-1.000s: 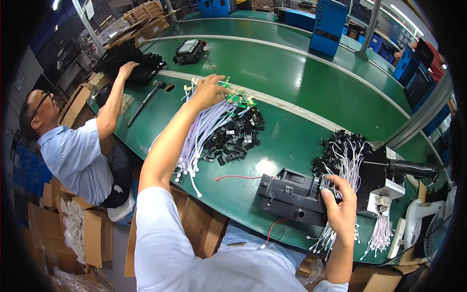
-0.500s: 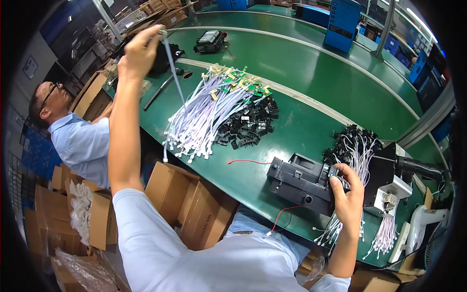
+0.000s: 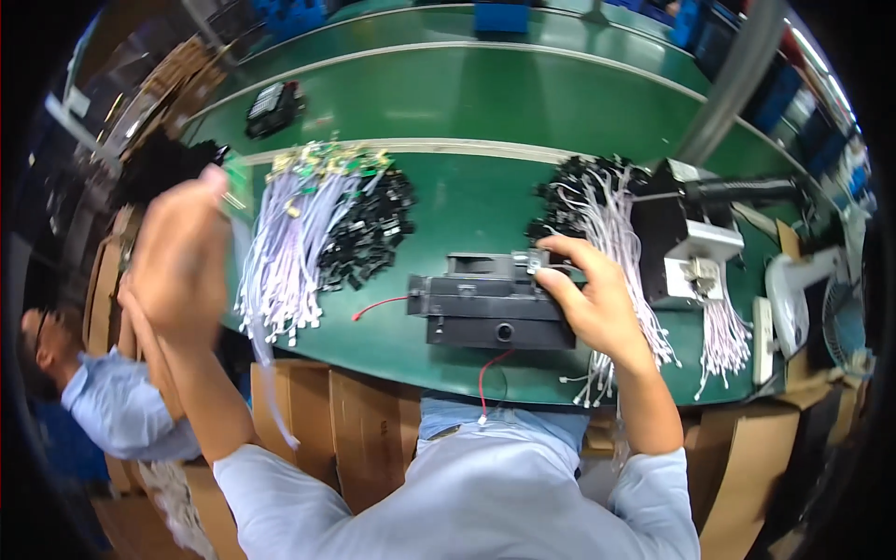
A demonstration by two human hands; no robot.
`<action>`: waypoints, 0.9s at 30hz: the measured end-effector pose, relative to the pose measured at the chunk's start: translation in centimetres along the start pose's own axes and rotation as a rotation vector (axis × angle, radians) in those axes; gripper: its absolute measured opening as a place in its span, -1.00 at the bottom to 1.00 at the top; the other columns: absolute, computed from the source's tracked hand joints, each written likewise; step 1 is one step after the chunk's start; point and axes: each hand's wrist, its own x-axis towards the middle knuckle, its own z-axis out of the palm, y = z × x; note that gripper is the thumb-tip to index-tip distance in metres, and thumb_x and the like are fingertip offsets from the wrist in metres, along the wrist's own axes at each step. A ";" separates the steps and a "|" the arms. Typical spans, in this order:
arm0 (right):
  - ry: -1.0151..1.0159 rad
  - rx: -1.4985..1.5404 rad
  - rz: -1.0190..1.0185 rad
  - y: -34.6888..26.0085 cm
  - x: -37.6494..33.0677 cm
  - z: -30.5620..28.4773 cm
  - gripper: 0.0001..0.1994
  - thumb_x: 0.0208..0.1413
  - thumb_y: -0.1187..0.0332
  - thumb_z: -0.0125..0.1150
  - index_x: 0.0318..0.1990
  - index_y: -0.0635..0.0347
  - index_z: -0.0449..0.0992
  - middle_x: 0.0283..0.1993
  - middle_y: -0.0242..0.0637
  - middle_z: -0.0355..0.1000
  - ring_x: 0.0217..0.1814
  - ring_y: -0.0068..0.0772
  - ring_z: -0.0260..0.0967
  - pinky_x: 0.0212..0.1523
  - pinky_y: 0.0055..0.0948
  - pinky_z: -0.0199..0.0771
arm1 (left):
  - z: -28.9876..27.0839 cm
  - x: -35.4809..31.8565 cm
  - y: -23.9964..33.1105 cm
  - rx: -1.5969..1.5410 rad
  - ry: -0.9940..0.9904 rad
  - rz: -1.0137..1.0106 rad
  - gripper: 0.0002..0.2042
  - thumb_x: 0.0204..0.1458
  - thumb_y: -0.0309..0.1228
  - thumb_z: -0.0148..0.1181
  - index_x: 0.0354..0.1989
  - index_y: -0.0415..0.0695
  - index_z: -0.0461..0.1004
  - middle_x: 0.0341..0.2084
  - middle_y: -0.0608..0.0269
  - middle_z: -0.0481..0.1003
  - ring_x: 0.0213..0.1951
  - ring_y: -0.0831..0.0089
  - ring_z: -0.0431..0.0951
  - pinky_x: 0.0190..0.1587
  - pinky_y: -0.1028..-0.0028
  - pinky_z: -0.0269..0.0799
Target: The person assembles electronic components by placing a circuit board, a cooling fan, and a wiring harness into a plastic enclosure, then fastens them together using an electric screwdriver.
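worktop (image 3: pixel 485 103): dark green, crossed by a pale cream stripe
black box (image 3: pixel 490 308): matt black, with a thin red wire (image 3: pixel 378 305) at its left side
wire bundle (image 3: pixel 285 247): white to pale lilac leads, green and yellow ends at the top
connector pile (image 3: pixel 369 238): black
second wire bundle (image 3: pixel 621 233): white leads with black plugs
sleeves (image 3: pixel 448 504): light blue
cartons (image 3: pixel 327 411): plain brown cardboard
bins (image 3: pixel 504 17): blue

Blurring across the left hand (image 3: pixel 182 252) at nine o'clock, hiding its grip on the white wire (image 3: pixel 271 373) trailing below. Covering the right end of the black housing (image 3: pixel 490 308) under the right hand (image 3: pixel 597 303). Smearing small black parts (image 3: pixel 369 238) beyond counting.
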 end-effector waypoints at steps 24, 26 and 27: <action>-0.039 0.019 -0.020 0.0 -0.7 -0.8 -0.71 0.10 0.44 0.16 -0.02 0.32 0.44 -0.07 -0.07 0.46 0.00 -0.09 0.42 0.04 -0.32 0.38 | 12.9 -1.5 12.6 -0.568 -0.288 0.168 -0.72 -0.17 -0.53 0.17 -0.20 -0.21 0.52 -0.45 0.27 0.41 -0.40 0.37 0.40 -0.29 0.37 0.26; -0.055 0.003 -0.032 0.0 -0.7 -1.1 -0.69 0.10 0.43 0.16 0.00 0.31 0.43 -0.05 -0.09 0.46 0.01 -0.13 0.42 0.04 -0.32 0.38 | 12.8 -1.2 12.8 -0.575 -0.271 0.129 -0.74 -0.19 -0.60 0.25 -0.23 -0.23 0.51 -0.30 0.17 0.51 -0.30 0.29 0.50 -0.28 0.33 0.33; -0.073 -0.010 -0.049 0.0 -0.7 -1.3 -0.68 0.10 0.42 0.17 0.02 0.30 0.42 -0.03 -0.11 0.45 0.02 -0.17 0.42 0.05 -0.32 0.38 | 12.8 -1.2 12.8 -0.581 -0.270 0.131 -0.74 -0.19 -0.60 0.25 -0.23 -0.23 0.51 -0.30 0.17 0.51 -0.30 0.29 0.50 -0.28 0.33 0.33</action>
